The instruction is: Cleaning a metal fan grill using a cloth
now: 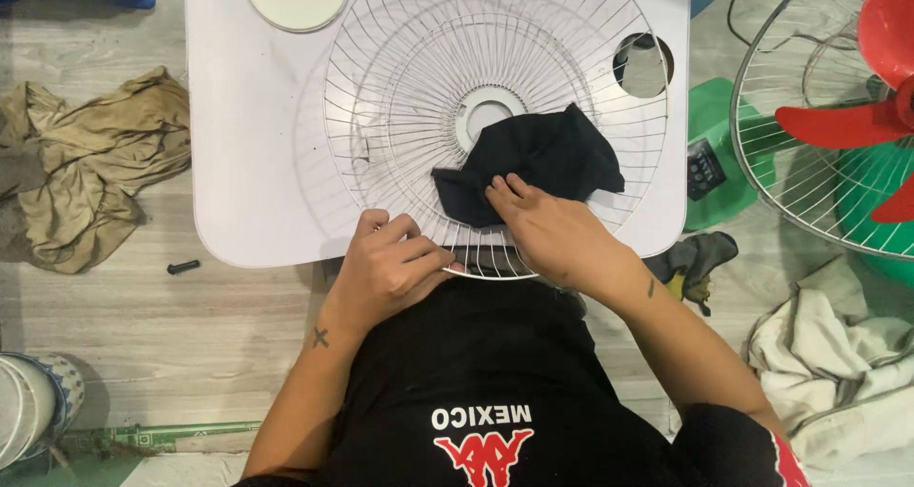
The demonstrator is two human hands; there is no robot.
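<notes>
Fingers of the right hand (543,222) press a black cloth (528,163) flat against the white fan grille (400,78), just right of its hub. The left hand (386,263) curls closed around the grille's near rim, on the white table (248,144).

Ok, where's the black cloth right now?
In the head view, the black cloth lies on the white wire fan guard, just right of its round centre hub, with the right hand pressing its near edge.
</notes>
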